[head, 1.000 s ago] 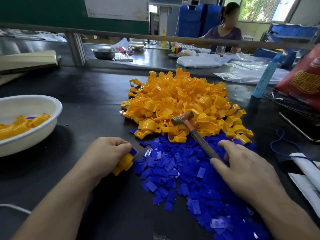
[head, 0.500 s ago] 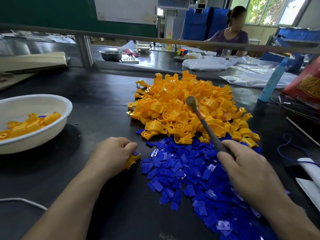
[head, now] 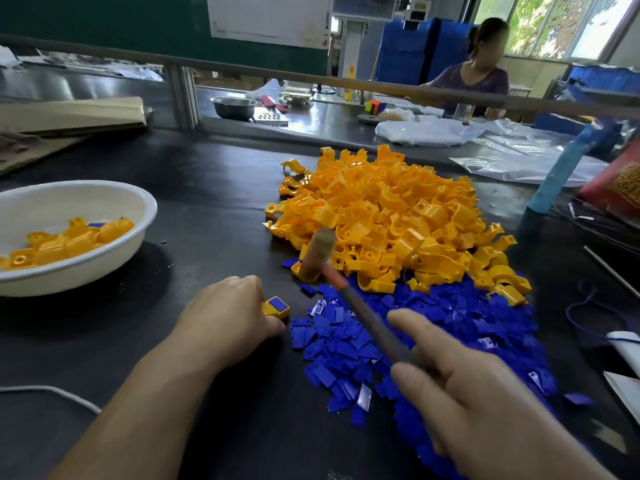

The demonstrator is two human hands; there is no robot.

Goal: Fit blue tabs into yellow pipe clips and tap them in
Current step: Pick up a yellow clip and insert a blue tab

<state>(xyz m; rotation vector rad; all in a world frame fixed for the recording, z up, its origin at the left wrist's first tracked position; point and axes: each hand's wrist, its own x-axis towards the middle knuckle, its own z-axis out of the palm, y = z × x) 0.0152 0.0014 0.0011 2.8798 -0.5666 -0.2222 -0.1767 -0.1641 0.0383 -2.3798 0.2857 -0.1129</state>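
A small factory assembly workshop is showing here. A long dark surface [head: 214,188] is carrying a bulk heap of yellow pipe clips [head: 391,216] and a spread of blue tabs [head: 433,327] at centre frame, with a white basin [head: 114,258] collecting parts at the left. Across a metal rail [head: 381,86] in the upper frame, another worker [head: 478,77] is sitting at a second bench, with stacked blue crates [head: 415,50] standing behind.
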